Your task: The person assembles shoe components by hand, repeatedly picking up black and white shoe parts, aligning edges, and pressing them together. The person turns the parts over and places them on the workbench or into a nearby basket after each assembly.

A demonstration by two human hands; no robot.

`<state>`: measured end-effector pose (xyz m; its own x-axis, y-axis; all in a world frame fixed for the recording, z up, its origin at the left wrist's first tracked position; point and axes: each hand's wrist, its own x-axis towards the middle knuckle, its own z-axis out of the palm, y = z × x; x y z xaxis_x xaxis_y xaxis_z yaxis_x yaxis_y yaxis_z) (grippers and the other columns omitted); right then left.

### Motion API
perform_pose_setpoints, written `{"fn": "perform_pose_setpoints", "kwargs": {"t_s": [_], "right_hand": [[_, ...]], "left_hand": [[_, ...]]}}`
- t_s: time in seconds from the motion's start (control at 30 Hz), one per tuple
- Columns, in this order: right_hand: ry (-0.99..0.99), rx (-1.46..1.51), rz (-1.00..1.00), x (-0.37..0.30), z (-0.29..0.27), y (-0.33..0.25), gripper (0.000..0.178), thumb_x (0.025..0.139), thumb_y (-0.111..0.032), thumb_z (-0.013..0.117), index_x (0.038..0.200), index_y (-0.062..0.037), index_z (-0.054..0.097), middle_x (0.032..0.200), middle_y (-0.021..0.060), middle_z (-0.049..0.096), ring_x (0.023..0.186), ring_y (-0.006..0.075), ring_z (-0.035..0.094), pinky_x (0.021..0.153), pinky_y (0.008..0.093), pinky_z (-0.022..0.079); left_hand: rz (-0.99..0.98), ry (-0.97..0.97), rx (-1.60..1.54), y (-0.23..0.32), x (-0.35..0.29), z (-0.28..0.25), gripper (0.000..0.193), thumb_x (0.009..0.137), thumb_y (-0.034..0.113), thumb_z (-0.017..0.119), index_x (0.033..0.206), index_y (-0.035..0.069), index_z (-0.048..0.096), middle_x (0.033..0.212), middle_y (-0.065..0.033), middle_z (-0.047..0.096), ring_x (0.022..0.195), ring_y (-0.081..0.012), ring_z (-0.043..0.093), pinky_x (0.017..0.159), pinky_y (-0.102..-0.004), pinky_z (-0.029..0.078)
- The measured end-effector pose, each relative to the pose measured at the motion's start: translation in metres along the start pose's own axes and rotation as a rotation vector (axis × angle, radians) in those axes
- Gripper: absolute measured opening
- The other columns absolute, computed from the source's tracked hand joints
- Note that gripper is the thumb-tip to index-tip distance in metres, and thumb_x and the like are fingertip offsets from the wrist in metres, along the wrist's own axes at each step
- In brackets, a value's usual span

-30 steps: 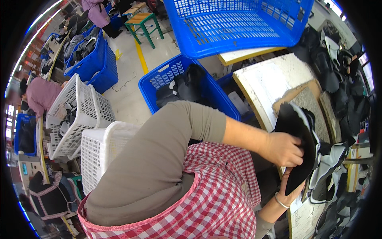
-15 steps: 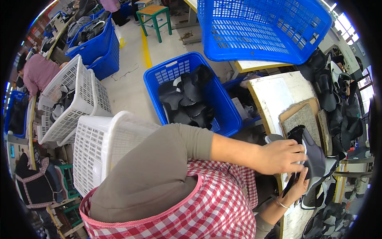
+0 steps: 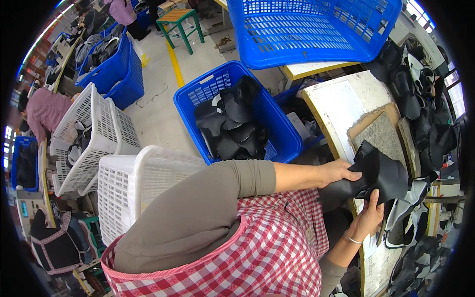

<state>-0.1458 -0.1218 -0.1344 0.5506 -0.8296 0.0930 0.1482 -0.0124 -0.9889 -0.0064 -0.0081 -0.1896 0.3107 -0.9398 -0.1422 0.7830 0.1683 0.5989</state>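
Observation:
A black shoe upper with a zigzag-cut edge is spread between my hands over the edge of the worktable. My left hand pinches its near side, thumb on top and the other fingers mostly hidden beneath. From below, my right hand, with a bangle at the wrist, grips the lower edge. Behind the upper, a grey rough-faced pad rests on the table. Grey and white shoe uppers lie just past my right hand.
A blue crate with black shoe pieces stands on the floor. Another blue crate sits tilted on the table's far end. White baskets are at my left. Black uppers heap along the table's right side.
The upper has been turned from its greyish face to a black one. My left hand has drawn back left to its near side, while my right hand keeps hold below.

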Motion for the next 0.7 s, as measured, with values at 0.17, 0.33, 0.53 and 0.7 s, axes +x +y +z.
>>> {"fn": "perform_pose_setpoints", "kwargs": {"t_s": [0.17,0.33,0.53,0.7], "right_hand": [[-0.054,-0.013,0.045,0.011,-0.006,-0.001,0.026,0.098,-0.015,0.075,0.115,0.004,0.074,0.107,0.0063,0.075,0.092,0.0106,0.066,0.083,0.0232,0.051],[-0.049,-0.183,0.168,0.019,-0.022,-0.007,0.025,0.098,-0.018,0.075,0.11,0.0042,0.075,0.097,0.0021,0.073,0.08,0.0074,0.06,0.074,0.0226,0.048],[-0.057,-0.114,0.11,0.016,-0.018,0.017,0.028,0.1,-0.017,0.072,0.115,0.0065,0.073,0.105,0.006,0.074,0.09,0.0106,0.064,0.082,0.0239,0.051],[-0.05,0.009,0.167,0.004,-0.011,0.012,0.027,0.1,-0.016,0.071,0.116,0.0059,0.073,0.111,0.0075,0.074,0.095,0.012,0.065,0.088,0.0253,0.051]], "left_hand": [[-0.189,-0.09,-0.497,-0.027,0.0,0.001,0.04,0.099,0.027,0.071,0.132,0.004,0.064,0.129,-0.0111,0.068,0.117,-0.0228,0.066,0.106,-0.0387,0.051],[0.428,-0.017,0.389,-0.008,0.021,0.0,0.021,0.1,0.011,0.067,0.117,-0.002,0.068,0.106,0.001,0.07,0.096,-0.0066,0.06,0.087,-0.0273,0.052],[-0.088,0.013,-0.349,-0.018,0.028,-0.005,0.033,0.103,0.022,0.065,0.13,0.003,0.063,0.124,-0.0078,0.071,0.11,-0.0211,0.069,0.1,-0.038,0.054],[-0.143,0.156,-0.558,-0.05,0.007,0.015,0.035,0.106,0.022,0.059,0.138,0.007,0.057,0.135,-0.0083,0.064,0.123,-0.023,0.062,0.107,-0.0414,0.051]]}}
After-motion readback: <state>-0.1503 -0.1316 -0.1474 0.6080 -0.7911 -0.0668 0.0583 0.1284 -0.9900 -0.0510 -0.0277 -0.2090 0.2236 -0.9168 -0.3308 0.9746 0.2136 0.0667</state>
